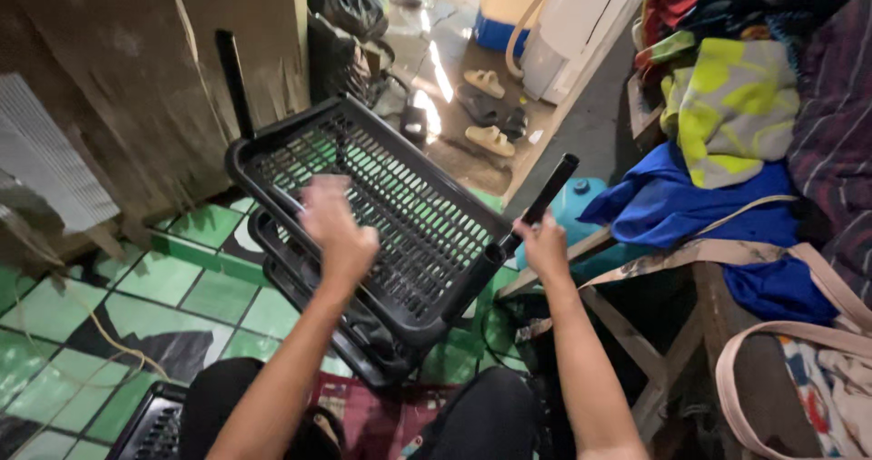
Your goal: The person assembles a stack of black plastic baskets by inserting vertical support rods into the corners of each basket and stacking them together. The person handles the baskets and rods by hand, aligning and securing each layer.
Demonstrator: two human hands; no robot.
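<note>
Your right hand is closed around the black corner pole of the black plastic rack. Your left hand, blurred, hovers above the rack's top tray; its grip cannot be determined. The rack stands on the green tiled floor.

glossy black plastic rack, cloth pile

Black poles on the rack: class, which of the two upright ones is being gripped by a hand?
The near pole on the right: the right hand is closed around it. The far pole at the back left corner stands untouched.
</note>
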